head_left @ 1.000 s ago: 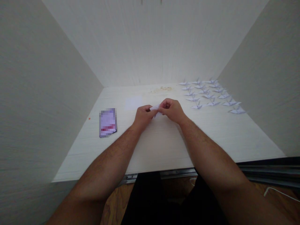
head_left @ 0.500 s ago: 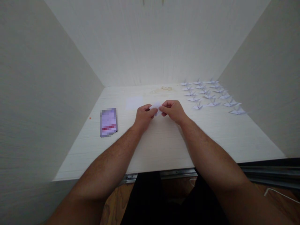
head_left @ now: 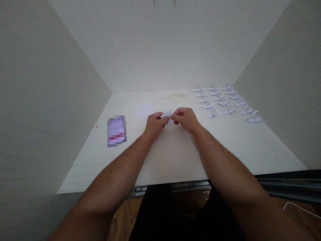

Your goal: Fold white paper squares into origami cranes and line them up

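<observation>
Fingers (head_left: 165, 119) tight on both sides now: left hand (head_left: 153, 125) and right hand (head_left: 186, 118) each pinch a small folded piece of white paper (head_left: 169, 114), clamped between them over the middle of the white wood-grain table (head_left: 170, 157). Danger here? Uneven thumb pressure could send a crease askew, and a tug between those two pinches could tear the sheet; a slack grip might let the layers spring open. The fingertips cover the paper's edges, its folds blur to white, and it may be resting on the table or just above it, hard to call from up here. Out to the left, a flat white square sheet (head_left: 143, 109) nearly melts into the tabletop, and beyond it a purple rectangular object (head_left: 116, 130) is pixelated past reading. Over on the right, rows of white folded-paper cranes (head_left: 254, 119); the farthest go soft against the pale back wall (head_left: 165, 50). Both forearms run off the bottom edge.
</observation>
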### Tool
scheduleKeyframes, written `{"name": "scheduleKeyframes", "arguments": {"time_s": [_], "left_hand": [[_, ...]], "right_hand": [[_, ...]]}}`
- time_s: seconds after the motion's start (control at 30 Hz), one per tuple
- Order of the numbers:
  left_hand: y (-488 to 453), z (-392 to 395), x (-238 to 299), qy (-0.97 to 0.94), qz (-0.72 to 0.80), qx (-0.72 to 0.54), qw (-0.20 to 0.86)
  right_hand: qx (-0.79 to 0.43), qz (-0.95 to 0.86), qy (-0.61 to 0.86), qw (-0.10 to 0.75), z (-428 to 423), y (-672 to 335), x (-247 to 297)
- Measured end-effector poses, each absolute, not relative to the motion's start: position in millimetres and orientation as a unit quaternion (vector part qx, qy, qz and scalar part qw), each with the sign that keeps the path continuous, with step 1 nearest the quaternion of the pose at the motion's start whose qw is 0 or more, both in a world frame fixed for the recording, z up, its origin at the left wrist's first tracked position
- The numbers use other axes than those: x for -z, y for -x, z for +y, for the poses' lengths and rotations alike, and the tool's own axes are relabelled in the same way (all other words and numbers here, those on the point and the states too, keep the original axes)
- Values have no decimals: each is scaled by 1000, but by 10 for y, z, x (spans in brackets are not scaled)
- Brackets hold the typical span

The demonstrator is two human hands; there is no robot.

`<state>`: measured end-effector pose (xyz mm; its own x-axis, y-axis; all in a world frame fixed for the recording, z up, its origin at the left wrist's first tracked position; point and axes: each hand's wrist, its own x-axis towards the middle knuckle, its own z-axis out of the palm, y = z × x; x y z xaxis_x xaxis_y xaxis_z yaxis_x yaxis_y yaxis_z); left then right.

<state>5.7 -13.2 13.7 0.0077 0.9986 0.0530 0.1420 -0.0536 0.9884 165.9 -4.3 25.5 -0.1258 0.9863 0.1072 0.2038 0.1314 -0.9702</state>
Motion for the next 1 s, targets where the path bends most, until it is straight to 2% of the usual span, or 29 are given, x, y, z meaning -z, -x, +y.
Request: {"name": "scheduleKeyframes", "arguments": {"time_s": [0.27,0.57,1.0], "left_hand": [[25,-94,-195,-646,505,-404,406],[41,-74,-186,-683,496,-396,362],[-72,-63,-93,-535,516,-515,427]], "right_hand": [[-398,-671,493,384,-12,-1709,-205],[-410,-679,482,372,-22,-1726,-225],[-447,-609,497,426,-73,-1577,-225]]}}
